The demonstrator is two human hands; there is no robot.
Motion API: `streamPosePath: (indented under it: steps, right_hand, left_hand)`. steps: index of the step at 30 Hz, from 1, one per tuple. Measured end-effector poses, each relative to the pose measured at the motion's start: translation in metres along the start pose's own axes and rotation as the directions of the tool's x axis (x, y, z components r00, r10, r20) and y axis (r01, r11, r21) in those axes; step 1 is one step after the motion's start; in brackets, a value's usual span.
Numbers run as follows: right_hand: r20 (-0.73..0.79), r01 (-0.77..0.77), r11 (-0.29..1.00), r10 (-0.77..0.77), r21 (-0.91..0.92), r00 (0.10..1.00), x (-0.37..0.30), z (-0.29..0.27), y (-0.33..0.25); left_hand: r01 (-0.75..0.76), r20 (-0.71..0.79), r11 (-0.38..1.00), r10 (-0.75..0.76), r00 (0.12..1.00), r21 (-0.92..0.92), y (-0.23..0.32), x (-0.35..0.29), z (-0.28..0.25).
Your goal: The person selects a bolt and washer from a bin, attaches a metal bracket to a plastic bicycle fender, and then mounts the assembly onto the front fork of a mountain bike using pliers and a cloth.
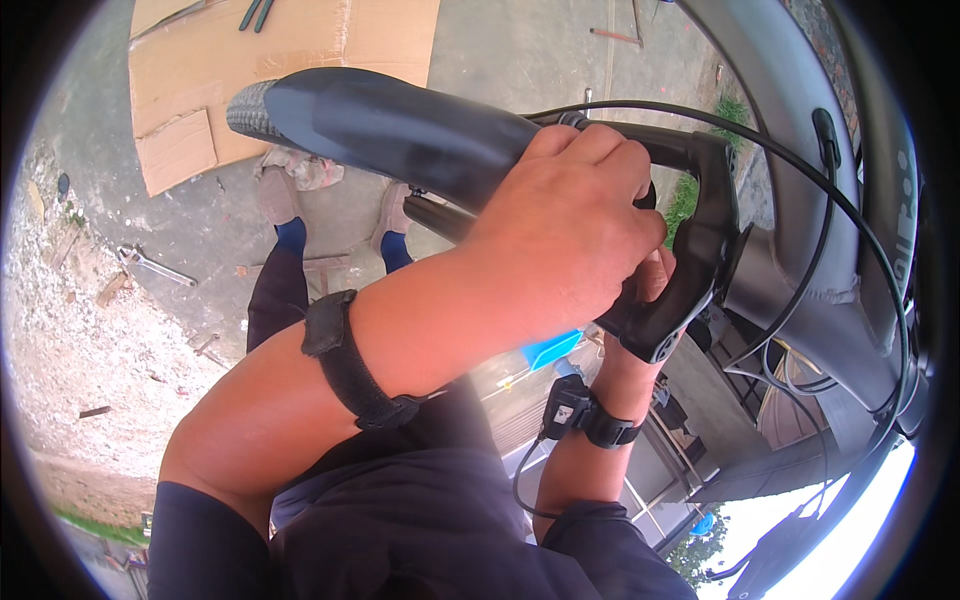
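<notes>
A black mudguard covers a bicycle's knobbly tyre and reaches back to the black fork crown. My left hand lies across the mudguard's near end, its fingers curled into the gap beside the crown. What those fingers pinch is hidden beneath them. From below, my right hand comes up behind the fork, mostly covered by it and by the left hand. Only bent fingers of it show, close to the left fingertips; any item between them cannot be made out.
The grey frame and looping black cables crowd the right side. Cardboard lies on the concrete, with a dark-handled tool on it. An adjustable wrench lies on the ground at left. A blue object shows below the fork.
</notes>
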State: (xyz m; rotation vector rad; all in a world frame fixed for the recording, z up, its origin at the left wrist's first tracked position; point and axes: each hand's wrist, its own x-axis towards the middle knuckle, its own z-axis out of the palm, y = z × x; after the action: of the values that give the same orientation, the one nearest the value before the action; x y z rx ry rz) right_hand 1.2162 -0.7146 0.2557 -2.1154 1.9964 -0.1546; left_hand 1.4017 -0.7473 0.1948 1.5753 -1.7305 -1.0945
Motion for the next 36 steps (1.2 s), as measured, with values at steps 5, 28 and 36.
streamPosePath:
  steps: [5, 28, 36]
  right_hand:
    - [0.112, 0.024, 0.993, -0.011, -0.117, 0.994, 0.008, -0.007, -0.019]
    - [0.098, -0.251, 0.964, 0.243, 0.083, 0.965, -0.002, -0.008, -0.003]
    - [0.131, -0.22, 0.975, 0.214, 0.035, 0.968, -0.001, -0.011, -0.006]
  left_hand:
    - [0.019, 0.007, 1.0, -0.019, 1.0, -0.002, -0.001, 0.0, 0.005]
    - [0.09, 0.039, 0.996, -0.089, 0.995, -0.022, -0.001, 0.004, 0.011]
    - [0.121, 0.047, 0.992, -0.12, 0.992, -0.035, -0.005, 0.006, 0.01]
